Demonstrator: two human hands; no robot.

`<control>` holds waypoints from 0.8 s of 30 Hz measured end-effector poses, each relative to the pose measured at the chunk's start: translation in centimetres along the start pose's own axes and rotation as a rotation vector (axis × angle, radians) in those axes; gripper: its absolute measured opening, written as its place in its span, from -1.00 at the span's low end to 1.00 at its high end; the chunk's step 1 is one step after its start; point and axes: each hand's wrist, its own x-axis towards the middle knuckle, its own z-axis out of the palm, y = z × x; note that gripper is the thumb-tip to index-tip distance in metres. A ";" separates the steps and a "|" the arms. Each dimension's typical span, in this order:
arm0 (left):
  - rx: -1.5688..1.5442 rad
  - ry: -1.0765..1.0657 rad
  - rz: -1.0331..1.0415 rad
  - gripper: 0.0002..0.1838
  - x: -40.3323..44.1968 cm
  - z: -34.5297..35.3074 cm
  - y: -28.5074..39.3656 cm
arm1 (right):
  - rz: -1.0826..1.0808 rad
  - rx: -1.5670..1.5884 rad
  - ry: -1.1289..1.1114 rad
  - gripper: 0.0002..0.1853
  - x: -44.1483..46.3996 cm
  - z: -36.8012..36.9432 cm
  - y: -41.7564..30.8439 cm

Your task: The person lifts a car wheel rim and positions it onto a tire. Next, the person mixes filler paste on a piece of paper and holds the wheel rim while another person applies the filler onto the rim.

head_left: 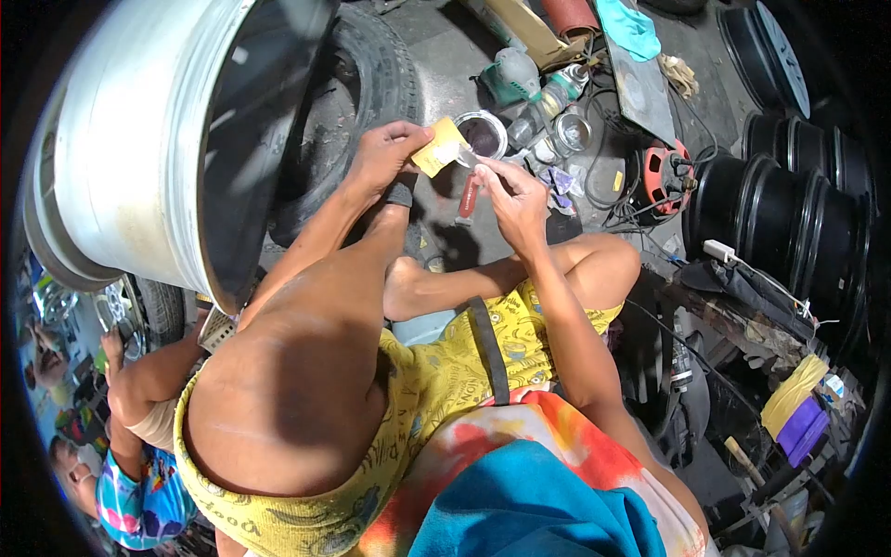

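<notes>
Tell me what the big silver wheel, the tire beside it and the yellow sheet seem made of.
Wheel: metal, perhaps aluminum or painted steel, smooth with pale sheen.
Tire: black rubber, dull, with molded tread.
Yellow sheet: likely paper or card, matte, thin-edged.

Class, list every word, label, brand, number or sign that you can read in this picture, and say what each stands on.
"NON": seems to run sideways on the yellow printed shorts; the rest of that lettering is unclear.
Other print on the shorts: too small or distorted to read surely.
Red handle on the floor: pale marks, too small to read.
Yellow sheet: faint marks, too blurred to read.
</notes>
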 end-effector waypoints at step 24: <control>-0.223 -0.069 -0.083 -0.75 -0.2 1.1 1.1 | -0.455 -0.277 0.039 -0.76 -0.4 0.1 -0.9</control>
